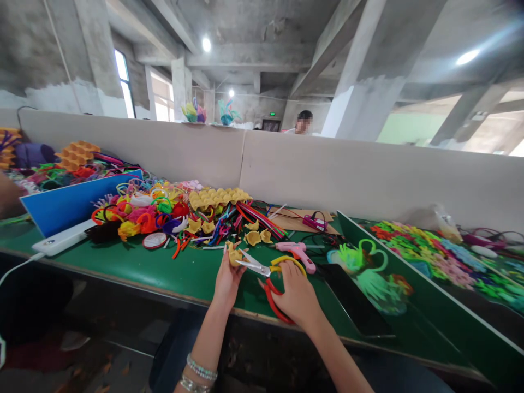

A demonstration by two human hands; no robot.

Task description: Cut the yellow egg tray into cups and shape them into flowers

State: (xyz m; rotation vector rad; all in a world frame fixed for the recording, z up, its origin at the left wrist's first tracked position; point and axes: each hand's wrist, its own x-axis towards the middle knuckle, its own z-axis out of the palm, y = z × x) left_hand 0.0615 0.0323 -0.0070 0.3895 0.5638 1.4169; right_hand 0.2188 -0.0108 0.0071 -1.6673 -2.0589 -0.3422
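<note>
My left hand (227, 281) is closed around a small yellow egg-carton cup (234, 255), held up over the table's front part. In my right hand (295, 292) is a pair of scissors (262, 268) with one yellow and one red handle. Their blades are parted and point left, touching or very near the cup; I cannot tell if they bite into it. Just beyond my hands lie several cut yellow cups (252, 237). A pink glue gun (298, 254) rests right behind my right hand.
A yellow egg carton (221, 197) lies on a heap of colourful pipe cleaners (229, 226). To the right are a dark tablet (356, 300) and green pipe-cleaner figures (374, 270). Blue (77, 202) and green-faced (434, 295) dividers flank the space. A person (303, 123) is beyond the partition.
</note>
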